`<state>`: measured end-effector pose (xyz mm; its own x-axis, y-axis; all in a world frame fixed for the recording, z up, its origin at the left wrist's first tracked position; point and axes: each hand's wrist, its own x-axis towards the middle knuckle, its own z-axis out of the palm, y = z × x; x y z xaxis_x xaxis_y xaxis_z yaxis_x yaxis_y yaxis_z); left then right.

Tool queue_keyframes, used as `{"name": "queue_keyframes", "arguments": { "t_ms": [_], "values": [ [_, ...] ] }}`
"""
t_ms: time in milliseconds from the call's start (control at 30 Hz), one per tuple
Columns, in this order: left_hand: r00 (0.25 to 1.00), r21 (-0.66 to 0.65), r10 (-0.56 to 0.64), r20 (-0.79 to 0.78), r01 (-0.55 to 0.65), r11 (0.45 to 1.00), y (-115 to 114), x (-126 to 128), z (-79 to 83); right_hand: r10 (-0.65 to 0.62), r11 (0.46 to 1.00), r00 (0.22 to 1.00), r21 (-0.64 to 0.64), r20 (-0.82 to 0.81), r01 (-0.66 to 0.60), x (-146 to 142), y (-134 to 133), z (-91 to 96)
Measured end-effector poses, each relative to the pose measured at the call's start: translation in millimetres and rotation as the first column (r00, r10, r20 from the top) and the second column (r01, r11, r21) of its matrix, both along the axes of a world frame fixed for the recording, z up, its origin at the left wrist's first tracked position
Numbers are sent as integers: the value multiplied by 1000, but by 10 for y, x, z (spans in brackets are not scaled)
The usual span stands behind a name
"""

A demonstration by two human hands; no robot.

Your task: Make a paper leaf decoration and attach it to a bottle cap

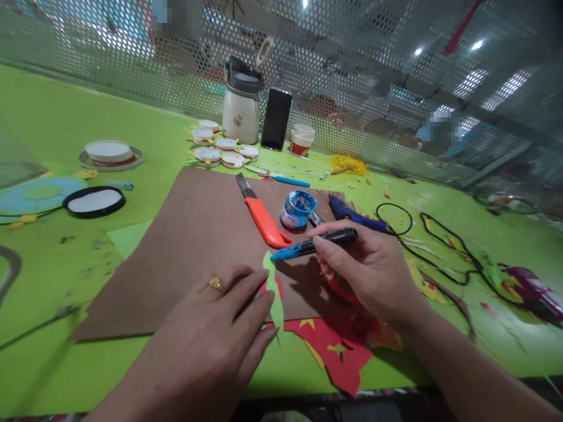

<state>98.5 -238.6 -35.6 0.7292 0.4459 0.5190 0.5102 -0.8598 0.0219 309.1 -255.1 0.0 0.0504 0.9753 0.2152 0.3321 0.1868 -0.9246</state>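
My right hand (365, 264) is closed around a black marker (325, 239) whose long tip is coated in blue. That tip touches or hovers just over the top of a narrow light-green paper strip (276, 299). My left hand (220, 328), a gold ring on one finger, lies flat with its fingertips at the strip's left edge. Beneath both is a brown board (193, 234). An orange utility knife (263, 221) with its blade out rests beyond the strip, beside a small open jar of blue paint (298, 211). Something red and curved is partly hidden under my right hand.
Cut red paper (343, 351) lies at the near edge. A blue glue gun (356, 215) and black cord are right. White round lids (206, 155), a flask (241, 111), a phone (276, 119) and a paper cup (302, 139) stand behind, before a perforated screen (325, 76).
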Motion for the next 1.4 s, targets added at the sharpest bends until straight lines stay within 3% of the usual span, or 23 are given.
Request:
{"name": "queue_keyframes", "arguments": {
  "t_ms": [200,400,733,1100,1400],
  "values": [
    [999,27,-37,-16,38,999,9,-15,-11,-6,1000,999,18,40,5,-10,20,12],
    [1000,-44,-9,9,9,999,3,-10,23,7,1000,999,15,47,-8,-7,8,11],
    [1000,-41,4,-3,-4,999,-8,-23,7,13,1000,997,23,82,-15,2,-8,18],
    [1000,-42,-1,-5,1,999,-9,-31,31,-83,994,990,81,117,74,26,-25,23],
    [1000,-67,-6,-24,4,998,-8,-23,38,-15,999,996,38,83,12,-16,2,-5]
  ]
}}
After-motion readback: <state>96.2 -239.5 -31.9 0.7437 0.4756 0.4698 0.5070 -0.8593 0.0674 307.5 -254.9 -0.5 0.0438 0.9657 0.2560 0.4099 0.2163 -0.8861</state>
